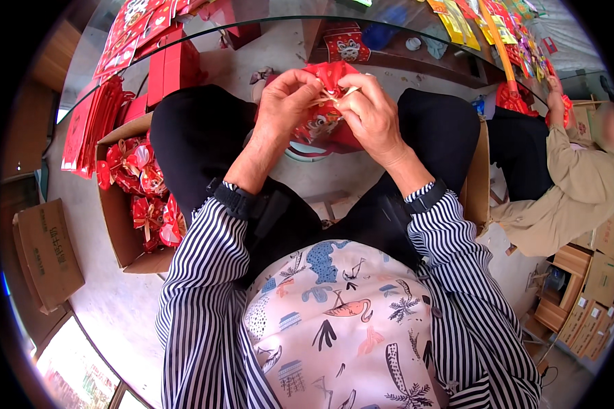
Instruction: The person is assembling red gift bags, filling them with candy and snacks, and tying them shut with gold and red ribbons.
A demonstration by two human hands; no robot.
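Observation:
Between my knees is a red gift bag (pixel 343 134) with a printed pattern, its neck gathered and its red top sticking up above my fingers. A thin pale gold ribbon (pixel 329 98) crosses at the neck. My left hand (pixel 286 102) pinches one side of this ribbon between thumb and forefinger. From the other side, my right hand (pixel 370 112) pinches it too, a pale end showing by the fingertips. Whether the crossing is knotted cannot be made out. The fingers partly hide the bag's neck.
A cardboard box (pixel 113 228) by my left leg holds several tied red bags (pixel 145 219). Flat red bags (pixel 92 129) are stacked at the left. A glass tabletop (pixel 252 28) spans the far side. On the right sits another person (pixel 559 184) near stacked cartons (pixel 587 324).

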